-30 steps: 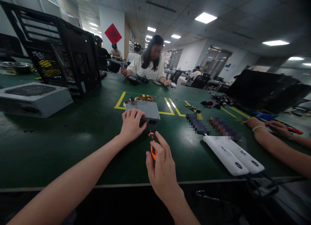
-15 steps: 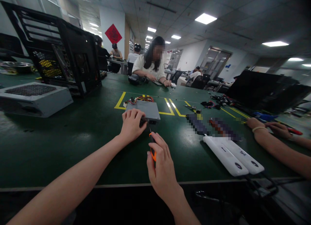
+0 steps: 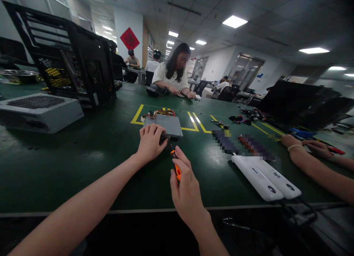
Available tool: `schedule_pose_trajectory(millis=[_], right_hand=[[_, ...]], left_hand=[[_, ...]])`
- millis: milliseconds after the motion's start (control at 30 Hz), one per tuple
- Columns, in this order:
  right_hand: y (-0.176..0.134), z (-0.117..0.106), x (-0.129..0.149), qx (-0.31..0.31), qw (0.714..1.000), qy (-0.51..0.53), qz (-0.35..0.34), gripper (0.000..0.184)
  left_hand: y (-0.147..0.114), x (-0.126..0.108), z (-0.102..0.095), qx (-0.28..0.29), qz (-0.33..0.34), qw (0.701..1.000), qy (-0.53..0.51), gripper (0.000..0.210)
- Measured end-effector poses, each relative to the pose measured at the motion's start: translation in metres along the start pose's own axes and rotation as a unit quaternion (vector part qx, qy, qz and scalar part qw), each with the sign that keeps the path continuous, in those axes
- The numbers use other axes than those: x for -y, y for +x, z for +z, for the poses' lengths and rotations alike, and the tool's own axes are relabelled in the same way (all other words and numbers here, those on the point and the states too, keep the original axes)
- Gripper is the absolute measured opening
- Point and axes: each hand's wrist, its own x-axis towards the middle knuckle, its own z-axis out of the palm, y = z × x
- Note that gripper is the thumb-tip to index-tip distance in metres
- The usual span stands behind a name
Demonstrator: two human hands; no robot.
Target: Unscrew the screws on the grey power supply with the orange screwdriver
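Note:
A grey metal power supply unit (image 3: 169, 124) lies on the green table, with a bundle of coloured cables (image 3: 163, 113) at its far side. My left hand (image 3: 151, 141) grips its near left corner, fingers over the top edge and thumb at the near face. In my right hand (image 3: 186, 186) is a screwdriver (image 3: 177, 170) with an orange and black handle. Its thin shaft points up toward the near face of the unit, beside my left thumb. Whether the tip touches the unit I cannot tell.
An open black computer case (image 3: 74, 60) stands at the left behind a second power supply (image 3: 52, 117). Two white devices (image 3: 265, 178) lie at the right, near a co-worker's arms (image 3: 312, 160). Another person (image 3: 173, 73) sits across the table (image 3: 91, 167).
My right hand and the screwdriver have shifted slightly to the right, with the fingers placed differently on the handle. My left hand and the power supply have stayed in place.

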Motion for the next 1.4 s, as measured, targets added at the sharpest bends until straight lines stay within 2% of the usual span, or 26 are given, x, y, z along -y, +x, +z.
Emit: schedule_pose_trajectory(millis=[167,433,633,833,1067,1267,1400], right_hand=[[-0.0001,0.0035,-0.0031,-0.036,0.998,-0.036,0.031,0.027],[-0.0017,0.0037,0.0002,-0.017,1.0,-0.01,-0.004,0.035],[-0.0022,0.0043,-0.0011,-0.049,0.997,-0.047,0.028,0.028],[-0.003,0.0025,0.0019,-0.015,1.0,-0.007,0.011,0.028],[-0.0025,0.0053,-0.0002,-0.053,0.997,-0.033,0.036,0.032],[-0.0041,0.0059,0.001,-0.016,1.0,-0.023,0.001,0.034],[-0.0038,0.0059,0.0002,-0.036,0.998,-0.038,0.037,0.035]], left_hand=[[-0.0004,-0.0004,-0.0009,0.0,-0.004,1.0,-0.014,0.024],[0.0001,-0.0009,0.0005,0.0,-0.002,1.0,-0.008,0.024],[0.0001,-0.0009,-0.0011,0.002,0.001,1.0,0.005,0.024],[-0.0001,-0.0011,-0.0011,-0.001,0.007,1.0,0.015,0.024],[-0.0003,0.0001,-0.0007,-0.001,0.004,1.0,0.009,0.024],[0.0,-0.001,0.0,0.004,0.001,1.0,0.012,0.024],[-0.0001,-0.0006,0.0001,0.001,0.0,1.0,0.008,0.024]])
